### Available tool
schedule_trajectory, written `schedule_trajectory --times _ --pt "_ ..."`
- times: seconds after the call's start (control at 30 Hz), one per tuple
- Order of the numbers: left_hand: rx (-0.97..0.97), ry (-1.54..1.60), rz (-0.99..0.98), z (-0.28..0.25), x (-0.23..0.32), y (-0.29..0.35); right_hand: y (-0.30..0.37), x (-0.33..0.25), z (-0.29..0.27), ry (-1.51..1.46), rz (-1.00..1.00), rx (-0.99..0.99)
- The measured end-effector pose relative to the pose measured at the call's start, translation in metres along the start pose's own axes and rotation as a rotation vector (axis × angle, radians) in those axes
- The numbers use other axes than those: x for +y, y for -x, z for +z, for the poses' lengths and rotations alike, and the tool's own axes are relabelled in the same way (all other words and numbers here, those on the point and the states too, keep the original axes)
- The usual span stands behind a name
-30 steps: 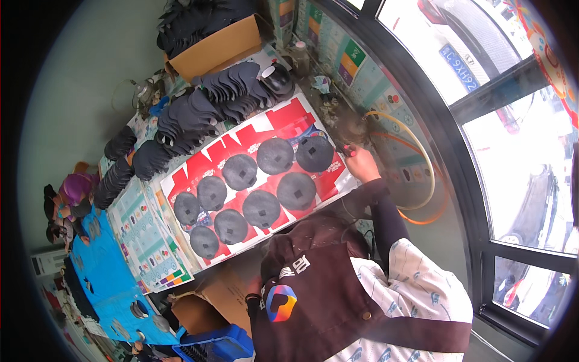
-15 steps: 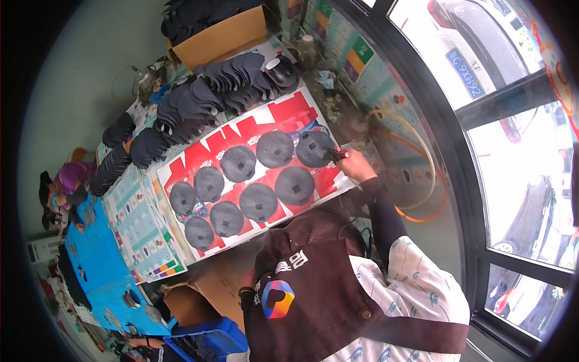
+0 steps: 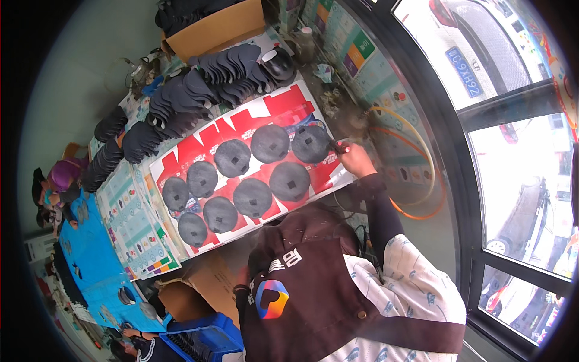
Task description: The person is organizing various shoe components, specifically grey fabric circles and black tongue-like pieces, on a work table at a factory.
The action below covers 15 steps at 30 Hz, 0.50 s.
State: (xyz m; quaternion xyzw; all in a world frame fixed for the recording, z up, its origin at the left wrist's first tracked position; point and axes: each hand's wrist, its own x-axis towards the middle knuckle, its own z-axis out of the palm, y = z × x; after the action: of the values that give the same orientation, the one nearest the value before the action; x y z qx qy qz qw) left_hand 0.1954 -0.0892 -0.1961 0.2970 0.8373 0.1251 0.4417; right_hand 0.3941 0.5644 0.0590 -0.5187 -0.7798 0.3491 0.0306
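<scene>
My right hand [image 3: 357, 161] is closed round a small dark-handled tool [image 3: 341, 148] at the right end of the board. The tool's tip is at the edge of a flat, round black piece [image 3: 310, 144]; what kind of tip it has, I cannot make out. Several such pieces, each with a small darker square near its middle, lie in two rows on red and white printed cardboard [image 3: 289, 99]. Of my left hand [image 3: 242, 276], only a blurred bit shows beside the table's near edge, above a dark wristband. Its fingers are hidden.
Overlapping stacks of curved black pieces [image 3: 181, 96] line the back, near a black rounded object [image 3: 278, 64] and a cardboard box [image 3: 214, 30]. Co-workers sit around a blue-covered table [image 3: 90, 241] at left. A blue crate [image 3: 202, 338] stands below. Yellow and orange hoses [image 3: 416, 211] hang at right.
My right hand has drawn slightly to the right, so the tool overlaps the round black piece less. The whole view has shifted a little. A co-worker's head shows more at the lower left.
</scene>
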Motion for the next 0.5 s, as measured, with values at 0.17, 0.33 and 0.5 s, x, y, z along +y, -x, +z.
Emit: schedule_trajectory --times 0.17,0.33,0.5 --pt "-0.009 -0.02 -0.019 -0.002 -0.002 0.013 0.008 -0.005 0.0 -0.104 -0.023 0.122" --pt "-0.038 -0.083 0.008 -0.016 0.006 0.015 0.016 0.011 0.015 -0.055 0.025 -0.171" --pt "-0.066 -0.281 0.11 -0.046 0.023 0.018 0.014 0.025 0.016 -0.177 0.183 -0.34"
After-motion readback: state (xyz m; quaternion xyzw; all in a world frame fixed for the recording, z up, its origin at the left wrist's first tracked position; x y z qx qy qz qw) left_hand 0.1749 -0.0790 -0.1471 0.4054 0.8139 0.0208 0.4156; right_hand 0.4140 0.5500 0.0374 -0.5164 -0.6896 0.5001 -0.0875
